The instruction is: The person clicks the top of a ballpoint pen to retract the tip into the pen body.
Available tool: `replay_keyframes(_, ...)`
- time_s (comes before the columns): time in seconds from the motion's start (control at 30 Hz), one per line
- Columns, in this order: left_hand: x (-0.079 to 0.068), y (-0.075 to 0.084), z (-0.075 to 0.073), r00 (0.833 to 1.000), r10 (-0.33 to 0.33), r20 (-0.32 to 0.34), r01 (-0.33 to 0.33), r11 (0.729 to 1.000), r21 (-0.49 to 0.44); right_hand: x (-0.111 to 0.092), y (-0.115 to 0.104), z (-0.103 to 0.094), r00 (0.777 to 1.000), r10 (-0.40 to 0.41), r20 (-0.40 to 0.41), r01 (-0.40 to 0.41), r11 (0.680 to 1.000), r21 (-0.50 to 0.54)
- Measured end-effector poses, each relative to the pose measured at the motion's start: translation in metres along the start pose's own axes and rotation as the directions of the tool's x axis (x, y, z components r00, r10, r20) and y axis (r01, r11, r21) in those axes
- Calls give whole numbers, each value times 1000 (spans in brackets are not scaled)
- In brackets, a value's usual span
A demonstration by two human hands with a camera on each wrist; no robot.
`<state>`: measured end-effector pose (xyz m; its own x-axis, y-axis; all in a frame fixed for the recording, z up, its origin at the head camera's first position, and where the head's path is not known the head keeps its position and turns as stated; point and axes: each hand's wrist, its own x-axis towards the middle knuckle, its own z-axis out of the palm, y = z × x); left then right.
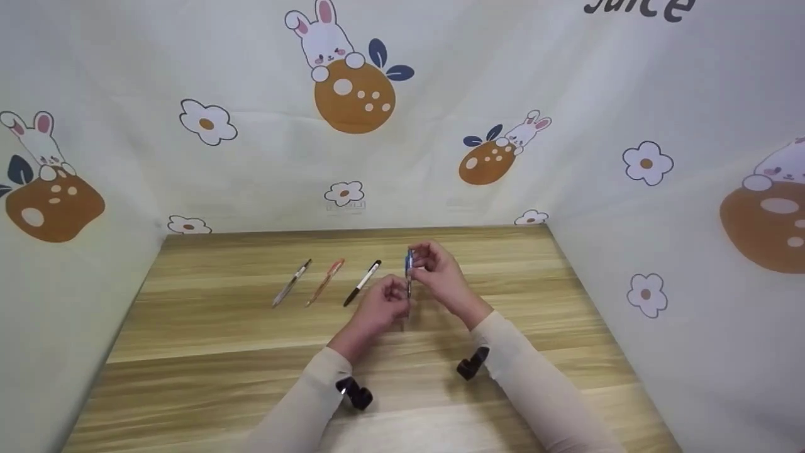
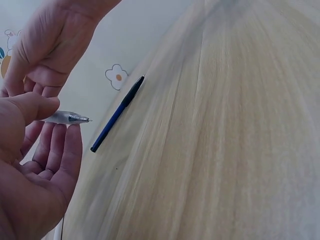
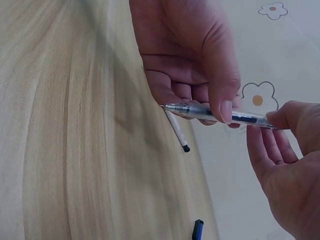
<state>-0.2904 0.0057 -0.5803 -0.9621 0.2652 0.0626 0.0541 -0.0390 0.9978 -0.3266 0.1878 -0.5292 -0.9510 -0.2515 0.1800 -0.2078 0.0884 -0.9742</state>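
Note:
Both hands hold one clear ballpoint pen, its metal tip bare. Near the tip, my left hand pinches it between thumb and fingers. At the other end, my right hand pinches it the same way. In the right wrist view the pen lies nearly level across the two hands, raised off the table. A blue pen with a dark end rests on the table beyond the hands. Left of the hands lie a white pen with black ends, an orange-red pen and a grey clear pen.
The wood-grain tabletop is bounded by a pale curtain at the back and both sides, printed with rabbits, fruit and flowers. Black wrist cameras are strapped over the light sleeves.

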Motion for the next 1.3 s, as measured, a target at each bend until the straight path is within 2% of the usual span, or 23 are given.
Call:
replay_keyframes(0.1,-1,1,0,1000,11,12,-11,1000,-17,-1,-4,1,1000,-23,19,23,999,-31)
replay_keyframes(0.3,-3,0,0,1000,16,18,-16,1000,10,-6,-10,2,998,-55,32,57,996,-67)
replay_keyframes(0.7,-1,4,-1,996,75,39,-76,996,41,-12,-18,3,985,-163,49,167,983,-75)
replay_keyframes(1.3,0,7,-3,995,87,40,-89,995,36,-16,-21,5,977,-210,41,212,976,-43)
